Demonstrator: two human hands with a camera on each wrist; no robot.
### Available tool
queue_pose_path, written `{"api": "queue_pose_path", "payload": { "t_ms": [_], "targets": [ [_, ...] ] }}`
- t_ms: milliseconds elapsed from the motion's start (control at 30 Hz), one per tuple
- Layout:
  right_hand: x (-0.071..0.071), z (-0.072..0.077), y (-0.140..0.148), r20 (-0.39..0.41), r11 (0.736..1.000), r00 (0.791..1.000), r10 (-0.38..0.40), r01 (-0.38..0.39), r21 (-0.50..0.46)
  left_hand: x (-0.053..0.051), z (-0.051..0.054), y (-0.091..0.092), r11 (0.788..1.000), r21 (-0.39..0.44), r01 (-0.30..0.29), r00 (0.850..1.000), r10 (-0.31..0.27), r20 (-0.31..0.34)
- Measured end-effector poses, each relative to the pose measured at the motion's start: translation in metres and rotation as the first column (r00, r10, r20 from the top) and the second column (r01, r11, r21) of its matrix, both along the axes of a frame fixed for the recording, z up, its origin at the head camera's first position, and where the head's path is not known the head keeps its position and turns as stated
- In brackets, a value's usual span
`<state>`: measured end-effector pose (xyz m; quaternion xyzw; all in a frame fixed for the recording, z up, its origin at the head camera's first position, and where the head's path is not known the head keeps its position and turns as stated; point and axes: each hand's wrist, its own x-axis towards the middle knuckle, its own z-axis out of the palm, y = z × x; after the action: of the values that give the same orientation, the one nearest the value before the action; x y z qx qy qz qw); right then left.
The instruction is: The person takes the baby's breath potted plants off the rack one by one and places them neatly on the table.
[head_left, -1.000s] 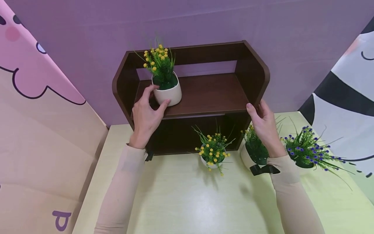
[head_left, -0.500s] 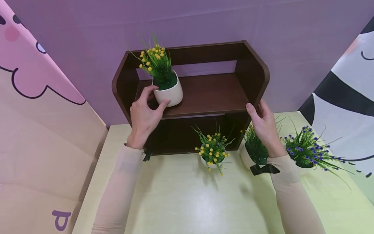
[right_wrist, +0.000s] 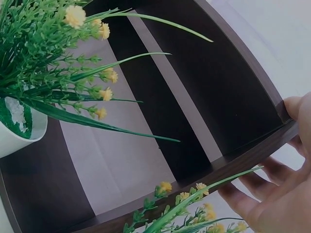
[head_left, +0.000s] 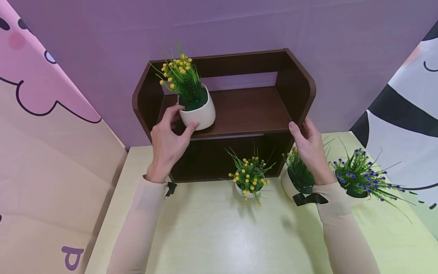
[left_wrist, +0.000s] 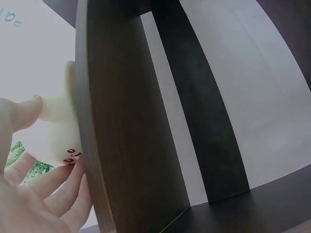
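Observation:
On the upper board of a dark brown two-tier shelf, at its left end, is a white flowerpot with yellow flowers and green grass. My left hand grips this pot from the left, thumb on its front and fingers at its rim and far side. In the left wrist view, the pale pot shows a small printed face beside the board's edge. My right hand holds the shelf's right side at the front edge of the upper board, thumb in front; in the right wrist view its fingers lie under the board.
A smaller yellow-flowered pot stands on the pale table before the lower tier. Right of the shelf are another yellow-flowered pot, partly behind my right hand, and a purple-flowered plant. A purple wall stands behind.
My left hand and the potted plant have shifted slightly towards the front edge of the upper board, and the flowers lean a little more left. My right hand has stayed on the shelf.

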<state>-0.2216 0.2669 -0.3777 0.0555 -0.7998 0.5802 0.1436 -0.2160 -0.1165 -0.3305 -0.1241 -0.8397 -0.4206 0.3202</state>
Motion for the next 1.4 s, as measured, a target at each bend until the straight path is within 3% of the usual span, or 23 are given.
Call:
{"api": "queue_pose_path", "payload": {
  "t_ms": [300, 800, 1033, 1267, 1400],
  "targets": [
    [0.0, -0.001, -0.001, -0.011, 1.0, 1.0, 0.0, 0.0, -0.002, 0.017, -0.002, -0.005, 0.999, 0.022, 0.029, 0.999, -0.029, -0.025],
    [0.001, -0.001, -0.001, -0.012, 1.0, 1.0, -0.001, 0.001, -0.001, 0.054, -0.009, -0.012, 0.989, 0.069, 0.13, 0.99, -0.126, -0.062],
    [0.001, 0.0, -0.002, -0.026, 0.999, 0.999, 0.02, -0.02, -0.026, 0.066, -0.022, -0.017, 0.976, 0.103, 0.193, 0.979, -0.184, -0.088],
    [0.002, 0.001, 0.0, -0.028, 0.999, 0.999, 0.02, -0.021, -0.026, 0.073, -0.038, -0.022, 0.961, 0.046, 0.273, 0.957, -0.266, -0.111],
    [0.002, 0.001, -0.001, -0.032, 0.999, 0.999, 0.019, -0.02, -0.03, 0.077, -0.048, -0.025, 0.963, 0.011, 0.27, 0.956, -0.267, -0.124]
  ]
}}
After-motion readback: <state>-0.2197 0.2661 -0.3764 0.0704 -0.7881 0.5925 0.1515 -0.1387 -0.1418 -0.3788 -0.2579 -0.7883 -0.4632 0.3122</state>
